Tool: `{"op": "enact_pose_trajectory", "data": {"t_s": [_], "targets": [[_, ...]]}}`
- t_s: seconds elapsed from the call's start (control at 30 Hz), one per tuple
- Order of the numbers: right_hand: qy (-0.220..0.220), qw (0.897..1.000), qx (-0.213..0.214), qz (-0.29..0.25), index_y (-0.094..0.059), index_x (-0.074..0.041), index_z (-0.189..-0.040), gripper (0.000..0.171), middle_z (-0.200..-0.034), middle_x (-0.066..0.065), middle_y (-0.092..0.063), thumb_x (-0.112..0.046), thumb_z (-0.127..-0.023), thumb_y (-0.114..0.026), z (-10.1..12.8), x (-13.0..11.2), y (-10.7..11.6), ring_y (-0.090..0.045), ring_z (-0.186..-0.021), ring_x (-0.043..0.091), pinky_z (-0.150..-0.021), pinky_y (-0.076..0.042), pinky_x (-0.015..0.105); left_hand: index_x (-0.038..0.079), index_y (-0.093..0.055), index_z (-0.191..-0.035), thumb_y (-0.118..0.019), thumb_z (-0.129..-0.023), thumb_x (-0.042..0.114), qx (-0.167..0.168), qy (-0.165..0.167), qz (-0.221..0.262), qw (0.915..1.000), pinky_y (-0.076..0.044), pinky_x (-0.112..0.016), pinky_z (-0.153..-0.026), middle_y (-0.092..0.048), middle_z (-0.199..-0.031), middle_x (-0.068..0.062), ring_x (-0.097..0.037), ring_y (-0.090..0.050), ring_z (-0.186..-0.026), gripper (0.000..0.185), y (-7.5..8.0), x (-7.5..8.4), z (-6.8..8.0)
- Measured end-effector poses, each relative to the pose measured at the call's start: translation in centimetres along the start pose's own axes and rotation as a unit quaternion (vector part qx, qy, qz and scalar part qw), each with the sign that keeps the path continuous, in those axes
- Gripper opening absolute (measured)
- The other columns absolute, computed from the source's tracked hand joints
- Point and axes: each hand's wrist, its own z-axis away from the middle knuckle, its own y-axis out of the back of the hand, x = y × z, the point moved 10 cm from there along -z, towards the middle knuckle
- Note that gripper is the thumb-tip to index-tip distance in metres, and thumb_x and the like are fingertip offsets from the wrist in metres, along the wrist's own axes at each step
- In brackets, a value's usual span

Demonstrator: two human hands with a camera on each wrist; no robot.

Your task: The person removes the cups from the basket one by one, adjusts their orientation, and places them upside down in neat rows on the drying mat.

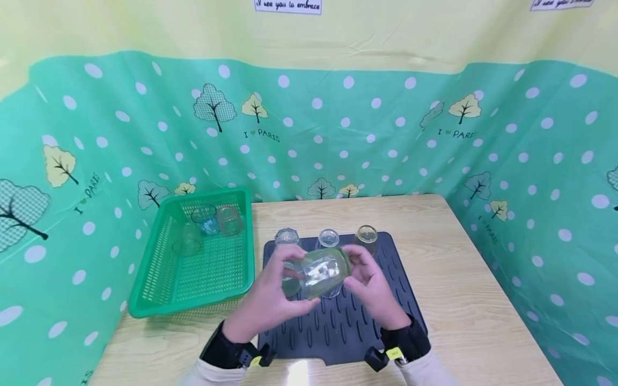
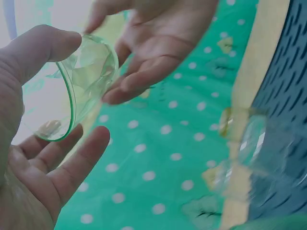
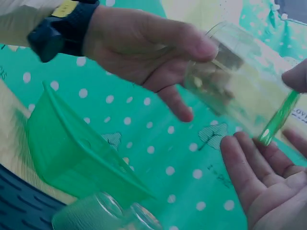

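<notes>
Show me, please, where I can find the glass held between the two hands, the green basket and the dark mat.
Held glass (image 1: 323, 272): head view, middle of its side.
Green basket (image 1: 212, 266): head view, bare floor.
Dark mat (image 1: 333, 331): head view, bare front part.

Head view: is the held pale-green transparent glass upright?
No: the pale-green transparent glass is tipped nearly sideways, its ends toward the left hand and right hand.

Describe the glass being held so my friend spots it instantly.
Find the dark, rectangular mat on the pale wooden table. Above it, a bare left hand and bare right hand hold a tilted, pale-green, transparent glass tumbler. It alone is held up; other transparent glasses rest on the mat or in the green plastic basket.
</notes>
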Motion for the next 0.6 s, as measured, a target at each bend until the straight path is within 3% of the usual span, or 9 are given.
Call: {"op": "enact_pose_trajectory", "data": {"t_s": [0.1,0.17,0.2,0.23,0.27,0.33,0.4,0.5,0.6], "targets": [[-0.004,0.999,0.004,0.032,-0.035,0.001,-0.154,0.058,-0.146,0.013,-0.050,-0.001,-0.102,-0.061,0.6,-0.8,1.2,-0.057,-0.128,0.020,-0.102,-0.055,0.031,0.013,-0.036,-0.141,-0.094,-0.074,0.011,-0.012,0.016,0.021,0.9996,-0.060,-0.035,-0.095,-0.047,-0.141,-0.005,-0.026,-0.058,-0.124,0.089,-2.0,-1.2,0.2],[0.003,0.993,0.028,0.115,-0.041,0.000,-0.152,0.058,-0.142,0.009,-0.053,0.002,-0.099,-0.064,0.9,-1.6,2.7,-0.060,-0.124,0.017,-0.099,-0.056,0.028,0.016,-0.034,-0.148,-0.093,-0.077,0.017,-0.025,0.045,0.017,0.9985,-0.057,-0.039,-0.101,-0.045,-0.148,-0.005,-0.026,-0.057,-0.129,0.093,-2.5,-2.4,0.4],[0.009,0.983,0.045,0.178,-0.045,-0.001,-0.151,0.058,-0.139,0.008,-0.055,0.003,-0.097,-0.067,1.1,-2.1,3.5,-0.061,-0.119,0.014,-0.096,-0.056,0.025,0.018,-0.032,-0.152,-0.093,-0.078,0.020,-0.028,0.062,0.011,0.9976,-0.055,-0.041,-0.104,-0.044,-0.150,-0.004,-0.027,-0.057,-0.130,0.096,-2.5,-3.0,0.6],[0.017,0.966,0.069,0.248,-0.049,-0.003,-0.148,0.058,-0.134,0.006,-0.057,0.003,-0.094,-0.070,1.4,-2.7,4.5,-0.061,-0.114,0.012,-0.094,-0.054,0.022,0.020,-0.031,-0.155,-0.092,-0.079,0.022,-0.029,0.078,0.007,0.9965,-0.053,-0.043,-0.106,-0.044,-0.152,-0.004,-0.028,-0.056,-0.131,0.098,-2.4,-3.6,0.9],[0.025,0.941,0.096,0.323,-0.053,-0.004,-0.146,0.058,-0.130,0.006,-0.058,0.002,-0.091,-0.073,1.8,-3.2,5.6,-0.060,-0.110,0.012,-0.092,-0.053,0.022,0.022,-0.030,-0.157,-0.092,-0.079,0.024,-0.025,0.094,0.002,0.9953,-0.052,-0.043,-0.107,-0.045,-0.152,-0.003,-0.027,-0.056,-0.131,0.099,-2.1,-4.3,1.2],[0.016,0.873,0.146,0.465,-0.061,-0.008,-0.140,0.056,-0.121,0.006,-0.059,-0.007,-0.087,-0.080,2.6,-3.4,7.7,-0.059,-0.100,0.014,-0.081,-0.052,0.026,0.022,-0.028,-0.159,-0.091,-0.081,0.024,-0.006,0.114,-0.004,0.9935,-0.052,-0.046,-0.107,-0.048,-0.150,-0.003,-0.029,-0.057,-0.131,0.100,-1.2,-5.4,1.9],[-0.028,0.813,0.159,0.560,-0.064,-0.008,-0.136,0.058,-0.115,0.012,-0.060,-0.016,-0.083,-0.084,3.3,-1.3,9.3,-0.058,-0.096,0.021,-0.076,-0.052,0.034,0.022,-0.028,-0.160,-0.090,-0.082,0.021,0.017,0.125,-0.005,0.9920,-0.053,-0.045,-0.105,-0.052,-0.145,-0.001,-0.029,-0.058,-0.129,0.099,0.0,-6.4,2.4],[-0.111,0.778,0.152,0.600,-0.061,-0.004,-0.136,0.064,-0.114,0.020,-0.058,-0.024,-0.081,-0.087,4.5,3.9,11.4,-0.060,-0.096,0.033,-0.073,-0.056,0.048,0.020,-0.029,-0.159,-0.087,-0.085,0.017,0.038,0.133,0.002,0.9903,-0.054,-0.046,-0.104,-0.055,-0.141,-0.005,-0.028,-0.056,-0.130,0.094,1.2,-7.4,3.1],[-0.181,0.769,0.139,0.597,-0.055,-0.003,-0.140,0.069,-0.118,0.023,-0.056,-0.026,-0.083,-0.087,5.8,7.2,12.2,-0.060,-0.101,0.039,-0.078,-0.058,0.054,0.019,-0.032,-0.158,-0.085,-0.086,0.014,0.043,0.151,0.009,0.9875,-0.054,-0.047,-0.103,-0.057,-0.137,-0.010,-0.029,-0.056,-0.128,0.089,1.6,-8.3,3.6]]}}
